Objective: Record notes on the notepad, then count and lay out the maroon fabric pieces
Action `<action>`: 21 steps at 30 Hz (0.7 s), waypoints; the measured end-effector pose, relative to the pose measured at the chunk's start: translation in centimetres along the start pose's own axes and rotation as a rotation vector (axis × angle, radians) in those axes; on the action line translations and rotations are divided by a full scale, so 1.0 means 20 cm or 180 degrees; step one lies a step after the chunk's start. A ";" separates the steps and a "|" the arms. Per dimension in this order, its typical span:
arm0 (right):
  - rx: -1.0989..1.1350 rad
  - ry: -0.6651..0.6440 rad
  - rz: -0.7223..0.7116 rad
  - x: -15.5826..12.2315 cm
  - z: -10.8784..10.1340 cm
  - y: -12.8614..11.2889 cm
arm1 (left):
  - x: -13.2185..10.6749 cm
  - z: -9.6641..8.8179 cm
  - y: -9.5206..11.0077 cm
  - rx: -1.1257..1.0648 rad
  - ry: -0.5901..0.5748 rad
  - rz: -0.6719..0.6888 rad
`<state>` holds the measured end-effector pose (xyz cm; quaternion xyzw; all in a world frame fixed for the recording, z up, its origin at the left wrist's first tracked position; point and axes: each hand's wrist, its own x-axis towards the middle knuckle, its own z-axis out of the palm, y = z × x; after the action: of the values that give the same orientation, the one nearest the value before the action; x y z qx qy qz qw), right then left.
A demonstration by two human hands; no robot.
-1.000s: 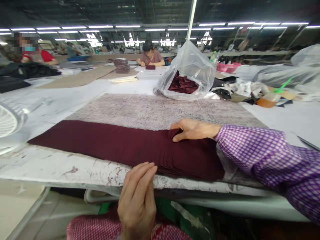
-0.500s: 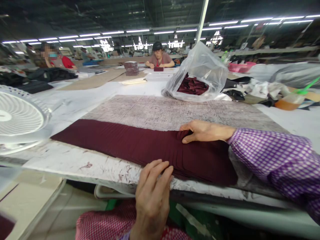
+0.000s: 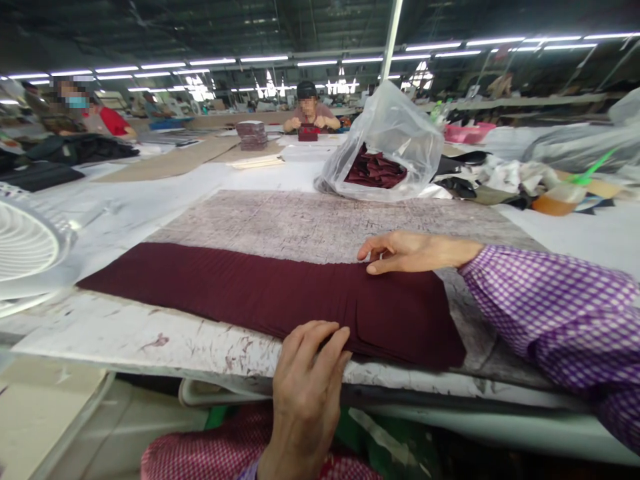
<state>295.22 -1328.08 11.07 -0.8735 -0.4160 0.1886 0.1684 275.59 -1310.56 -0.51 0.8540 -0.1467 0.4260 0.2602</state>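
Note:
A long row of overlapping dark maroon fabric pieces lies across a worn, stained grey board, fanned from left to right. My left hand rests its fingertips against the near edge of the fabric, fingers stretched out and its thumb hidden from sight. Over the far edge, my right hand has its thumb and fingers apart, with nothing visible between them. Its thumb tip is close to the cloth; whether it touches I cannot tell.
A clear plastic bag with maroon cloth stands beyond the board. At left is a white fan. A cup with orange liquid and scraps lie to the right. Across the table, a person handles a small maroon stack.
My right hand has let go of the fabric edge it was pinching and lifted slightly. The raised fold there now lies flat. My left hand stays at the near edge. The view has shifted slightly.

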 end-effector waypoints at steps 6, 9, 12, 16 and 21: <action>-0.0258 -0.0076 -0.0077 0.01 0.00 -0.03 | 0.01 0.01 0.03 0.0106 -0.0097 0.0279; -0.0342 -0.0054 -0.0098 0.01 0.01 -0.03 | 0.01 0.03 0.04 0.0071 -0.0038 0.0313; -0.0316 -0.0007 -0.0105 -0.02 0.02 -0.05 | 0.01 0.03 0.05 0.0062 -0.0033 0.0284; -0.0646 0.0319 -0.0062 -0.06 0.02 -0.07 | 0.01 0.04 0.06 0.0144 0.0004 0.0221; -0.0898 -0.0109 -0.0481 -0.08 0.05 -0.03 | -0.02 0.09 0.08 0.0200 0.0385 0.0146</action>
<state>293.52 -1328.81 10.74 -0.8514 -0.5057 0.1300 0.0506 275.71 -1312.88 -1.13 0.8308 -0.1367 0.4871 0.2318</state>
